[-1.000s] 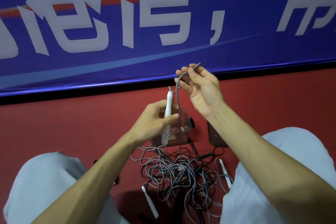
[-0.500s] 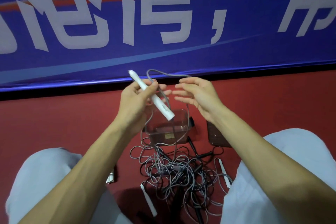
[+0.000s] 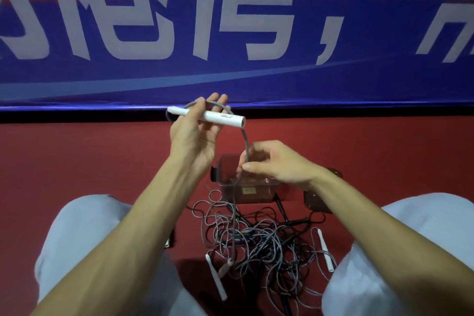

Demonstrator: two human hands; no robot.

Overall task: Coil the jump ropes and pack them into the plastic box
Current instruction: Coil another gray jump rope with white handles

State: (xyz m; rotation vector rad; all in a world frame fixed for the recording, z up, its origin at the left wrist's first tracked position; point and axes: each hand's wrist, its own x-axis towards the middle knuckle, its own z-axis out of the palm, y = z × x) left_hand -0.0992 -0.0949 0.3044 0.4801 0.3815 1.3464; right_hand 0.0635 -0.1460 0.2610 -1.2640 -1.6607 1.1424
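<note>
The handle is white, its rope grey, the pile grey and black, the floor red, the banner blue with white characters

Smooth plastic handle, clear glossy box (matt red floor)

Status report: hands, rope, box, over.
Left hand grips white tubular jump-rope handle. Right hand pinches its grey cord over clear plastic box. Tangled grey and black ropes on red floor, uncoiled.
</note>
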